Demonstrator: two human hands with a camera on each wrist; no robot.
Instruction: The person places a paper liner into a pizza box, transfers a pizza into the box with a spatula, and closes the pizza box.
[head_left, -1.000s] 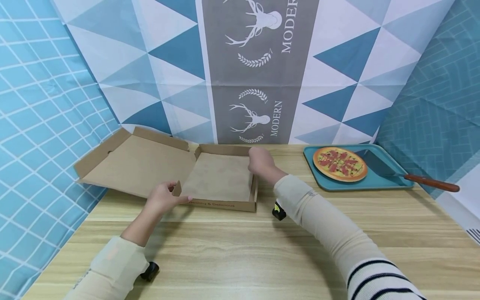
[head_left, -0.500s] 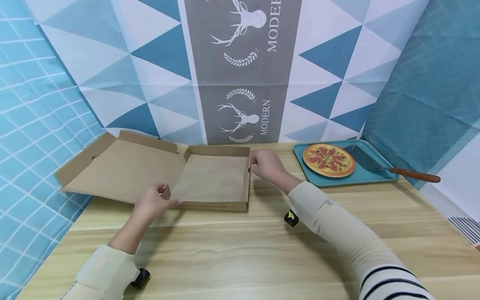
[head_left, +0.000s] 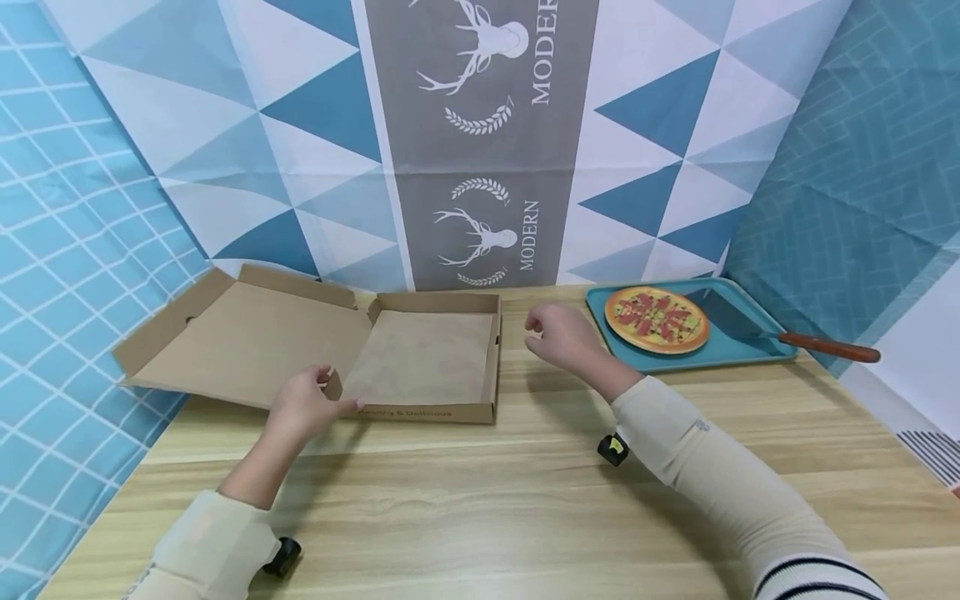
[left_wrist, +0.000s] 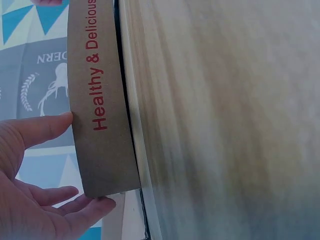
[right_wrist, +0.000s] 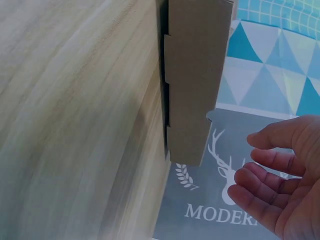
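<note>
Two hands flank one cardboard box [head_left: 431, 413], which sits left of centre in the head view on the wooden bench [head_left: 480, 500], its lid [head_left: 270, 333] tipped back to the left and brown paper [head_left: 427, 354] lining its base. The left hand [head_left: 303, 406] lightly holds the box's near-left corner, thumb on the front wall's upper edge, fingers at its end. The right hand [head_left: 566, 337] carries nothing; its fingers curl loosely, thumb apart, clear of the box's right wall. At right of frame, a pizza [head_left: 657, 320] lies on a teal tray [head_left: 720, 346] with a spatula [head_left: 828, 347], whose wooden handle juts past the tray's edge.

A sleeve [head_left: 750, 492] catching that handle could swing the blade into the pizza. Too firm a push from the left hand might skid or crease the light box, and a knock could flop the lid over its base.
</note>
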